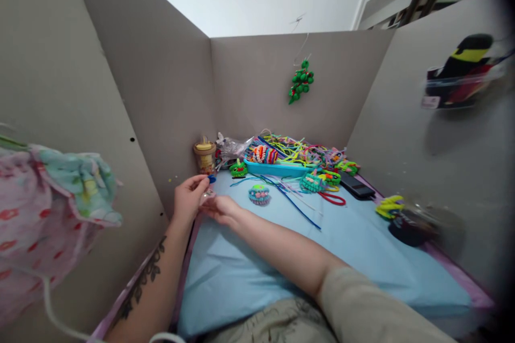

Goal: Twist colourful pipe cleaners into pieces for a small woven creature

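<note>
At the left edge of the blue-covered table, my two hands meet. My left hand (188, 195) is closed in a pinch, with a small dark-blue piece (211, 178) at its thumb and fingertip; its exact kind is too small to tell. Just below, my right hand (220, 209) lies palm partly up with curled fingers against a small clear, shiny object (207, 194) that I cannot name. Which hand bears the shiny object is unclear. To the right of the hands sits a round crocheted-looking piece (259, 194) in blue, pink and green.
Behind stands a blue tray (277, 168) heaped with colourful cords. A lidded cup (205, 156) and a green figure (238, 169) are near it. Loose cords (295, 206), a dark phone (357, 186) and a black container (410, 228) lie rightward. Grey panels (257, 86) enclose the table.
</note>
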`<state>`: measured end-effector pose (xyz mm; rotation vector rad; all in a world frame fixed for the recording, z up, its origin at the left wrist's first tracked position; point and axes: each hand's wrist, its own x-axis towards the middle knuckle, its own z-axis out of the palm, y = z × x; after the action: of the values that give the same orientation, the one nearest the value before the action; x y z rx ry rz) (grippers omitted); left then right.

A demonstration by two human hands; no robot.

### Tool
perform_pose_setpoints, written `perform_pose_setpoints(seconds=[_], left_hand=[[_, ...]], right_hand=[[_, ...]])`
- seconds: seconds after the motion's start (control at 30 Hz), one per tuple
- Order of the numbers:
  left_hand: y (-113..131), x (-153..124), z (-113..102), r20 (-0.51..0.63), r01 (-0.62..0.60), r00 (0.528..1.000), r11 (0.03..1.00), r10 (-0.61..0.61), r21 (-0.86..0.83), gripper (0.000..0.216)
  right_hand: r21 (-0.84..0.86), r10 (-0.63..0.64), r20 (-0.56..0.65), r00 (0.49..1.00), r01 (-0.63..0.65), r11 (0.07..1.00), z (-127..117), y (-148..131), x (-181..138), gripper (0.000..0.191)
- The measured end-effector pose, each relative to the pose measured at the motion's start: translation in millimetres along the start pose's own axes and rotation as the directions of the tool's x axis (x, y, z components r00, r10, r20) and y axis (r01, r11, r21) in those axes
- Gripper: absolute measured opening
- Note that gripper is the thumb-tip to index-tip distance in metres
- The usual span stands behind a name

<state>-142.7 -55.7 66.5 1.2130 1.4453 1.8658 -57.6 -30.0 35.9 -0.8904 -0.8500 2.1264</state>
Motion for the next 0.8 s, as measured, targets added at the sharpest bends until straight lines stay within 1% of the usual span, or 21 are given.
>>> perform_pose_setpoints(seconds=[0.07, 0.1, 0.17, 0.2, 0.27, 0.33, 0.37, 0.43, 0.5, 0.63, 0.73, 0.8], left_hand=[[-8, -5, 9, 0.063, 0.073, 0.996, 0.996, -0.071, -0.042, 0.038], [-12, -8, 16, 0.105, 0.109, 0.989, 0.991, -0.101, -0.071, 0.039], [-21, -14, 34, 0.167, 0.174, 0.974, 0.978, -0.154, -0.112, 0.039], [-25, -18, 45, 0.205, 0.217, 0.960, 0.969, -0.189, -0.121, 0.038], [-31, -25, 69, 0.269, 0.296, 0.929, 0.946, -0.253, -0.131, 0.037], [-34, -33, 92, 0.324, 0.332, 0.906, 0.932, -0.272, -0.146, 0.036], [-36, -37, 101, 0.351, 0.331, 0.899, 0.931, -0.262, -0.152, 0.035], [-39, -45, 115, 0.392, 0.317, 0.889, 0.937, -0.238, -0.149, 0.033], [-43, -51, 121, 0.418, 0.309, 0.879, 0.942, -0.231, -0.128, 0.032], [-51, -55, 120, 0.440, 0.300, 0.870, 0.948, -0.224, -0.110, 0.031], [-55, -55, 119, 0.455, 0.305, 0.862, 0.946, -0.225, -0.110, 0.032], [-57, -54, 120, 0.470, 0.342, 0.846, 0.932, -0.250, -0.121, 0.034]], right_hand=[[-0.019, -0.027, 0.063, 0.998, 0.028, 0.999, -25, -13, -24, 0.012], [-0.048, -0.064, 0.052, 0.997, 0.066, 0.997, -40, -21, -36, 0.017], [-0.187, -0.206, 0.012, 0.979, 0.204, 0.961, -73, -37, -58, 0.025], [-0.283, -0.290, 0.000, 0.957, 0.278, 0.918, -89, -44, -66, 0.025], [-0.452, -0.448, 0.012, 0.894, 0.404, 0.795, -118, -54, -78, 0.021], [-0.535, -0.538, 0.020, 0.843, 0.464, 0.706, -138, -57, -84, 0.022], [-0.544, -0.567, 0.011, 0.824, 0.481, 0.688, -145, -56, -84, 0.024], [-0.527, -0.602, -0.024, 0.798, 0.501, 0.686, -154, -51, -83, 0.025], [-0.513, -0.610, -0.046, 0.791, 0.505, 0.694, -159, -44, -80, 0.025], [-0.521, -0.613, -0.048, 0.789, 0.504, 0.689, -158, -37, -77, 0.024], [-0.525, -0.637, -0.058, 0.769, 0.519, 0.675, -154, -38, -81, 0.022], [-0.544, -0.653, -0.066, 0.754, 0.522, 0.657, -153, -39, -83, 0.020]])
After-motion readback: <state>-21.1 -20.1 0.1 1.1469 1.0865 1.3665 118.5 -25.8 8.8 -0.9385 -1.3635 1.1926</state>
